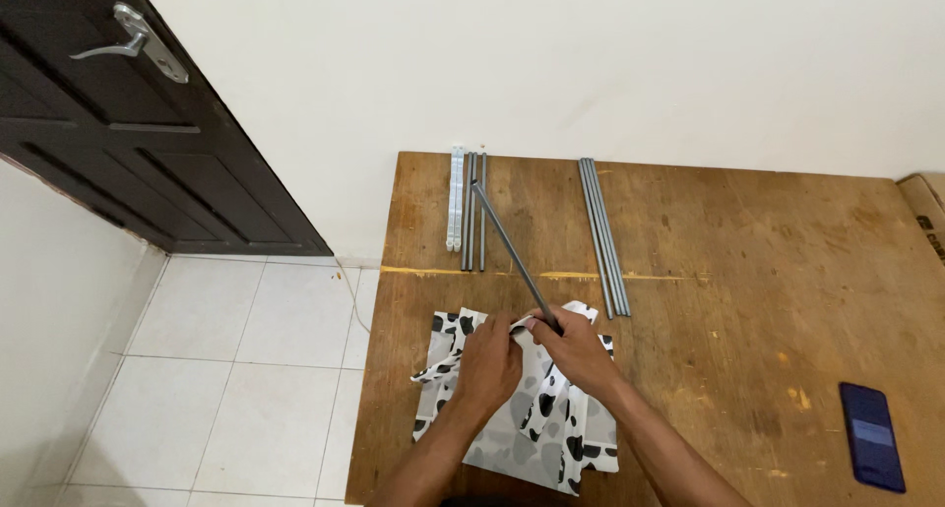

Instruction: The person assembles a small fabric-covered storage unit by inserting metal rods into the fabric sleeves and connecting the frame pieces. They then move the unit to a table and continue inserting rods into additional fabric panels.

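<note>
Wooden table [748, 300] stands against a pale wall, with white floor tiles [226, 369] to its left and a dark door [128, 143] with a metal handle [133, 39] in the corner

At the near edge lies a folded cloth [532, 433], white with black and grey blotches. The left hand [487, 364] presses down on it and pinches a fold near the top, fingers curled closed on the fabric. The right hand [576, 354] is closed around the lower end of a thin grey rod [512, 256], which slants up and away from the cloth toward the back of the table; its lower tip sits right at the cloth's upper edge, where the two hands meet

As far as the work shows, this looks like an early stage: only this one rod is at the cloth, and whether its tip has gone into a fold is hidden by the fingers. Left untouched are a small group of rods with a white strip [468, 212] at the back, and another bundle of grey rods [602, 236] to the right

A dark phone [872, 436] lies well apart on the right, and a cardboard box corner [927, 207] shows at the far edge. Nothing lies between the hands and the spare rods
</note>
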